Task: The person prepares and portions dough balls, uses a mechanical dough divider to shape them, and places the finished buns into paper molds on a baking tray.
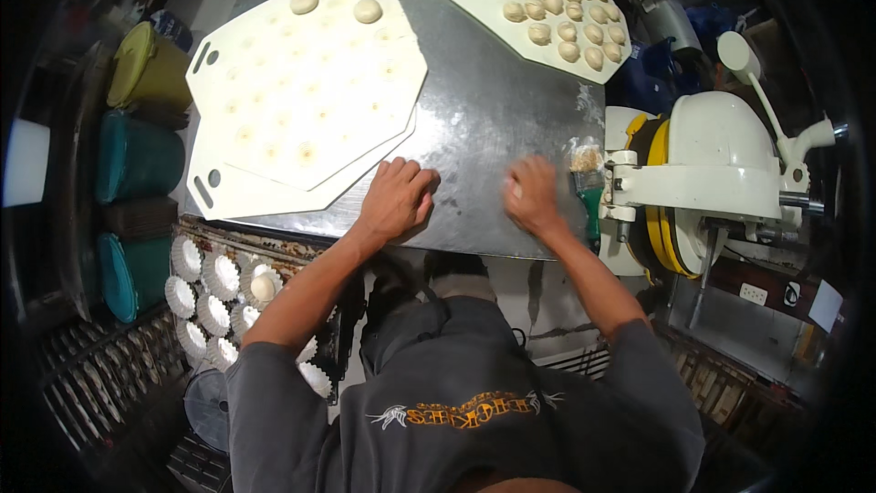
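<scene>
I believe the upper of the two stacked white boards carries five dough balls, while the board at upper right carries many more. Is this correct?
Not five: the head view shows two dough balls on the upper stacked board. The rest is right.

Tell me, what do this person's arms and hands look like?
The left hand and the blurred right hand are human and gloveless. Forearms and wrists are bare, with no watch visible. Loose dark-grey sleeves end around the elbows.
</scene>
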Motion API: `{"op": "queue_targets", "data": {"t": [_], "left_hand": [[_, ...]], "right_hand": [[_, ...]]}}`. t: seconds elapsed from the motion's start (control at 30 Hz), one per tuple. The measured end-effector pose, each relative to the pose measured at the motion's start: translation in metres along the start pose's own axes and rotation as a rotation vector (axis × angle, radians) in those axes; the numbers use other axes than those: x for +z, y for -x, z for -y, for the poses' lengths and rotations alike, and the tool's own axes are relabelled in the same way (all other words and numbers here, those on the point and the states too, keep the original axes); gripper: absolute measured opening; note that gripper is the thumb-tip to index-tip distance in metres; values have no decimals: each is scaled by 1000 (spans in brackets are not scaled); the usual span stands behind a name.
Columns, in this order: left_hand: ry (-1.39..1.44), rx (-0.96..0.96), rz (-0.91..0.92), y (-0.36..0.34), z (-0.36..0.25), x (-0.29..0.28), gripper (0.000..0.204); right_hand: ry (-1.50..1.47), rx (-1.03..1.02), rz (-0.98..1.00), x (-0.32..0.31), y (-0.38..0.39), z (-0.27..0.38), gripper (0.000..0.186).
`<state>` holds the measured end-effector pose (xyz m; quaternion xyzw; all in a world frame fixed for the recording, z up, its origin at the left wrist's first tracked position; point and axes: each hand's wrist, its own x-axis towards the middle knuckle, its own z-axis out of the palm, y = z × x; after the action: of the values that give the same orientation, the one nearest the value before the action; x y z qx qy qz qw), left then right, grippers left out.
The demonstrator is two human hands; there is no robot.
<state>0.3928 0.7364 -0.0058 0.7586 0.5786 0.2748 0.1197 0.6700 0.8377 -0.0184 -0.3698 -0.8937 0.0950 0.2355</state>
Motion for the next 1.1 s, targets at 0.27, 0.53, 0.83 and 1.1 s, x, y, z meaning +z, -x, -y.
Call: {"op": "queue_targets", "data": {"t": [0.27,0.53,0.83,1.1], "left_hand": [[193,-30,-75,23,-31,32,22],[23,-76,-78,-2,17,18,19],[189,-124,-70,27,-5,24,22],[67,-59,-93,-33,16,30,24]], "right_hand": [[-82,25,-8,22,-13,55,11],[-48,35,-53,24,-14,2,10],[-35,-68,22,5,35,43,15],[23,119,-44,25,-26,23,16]]}}
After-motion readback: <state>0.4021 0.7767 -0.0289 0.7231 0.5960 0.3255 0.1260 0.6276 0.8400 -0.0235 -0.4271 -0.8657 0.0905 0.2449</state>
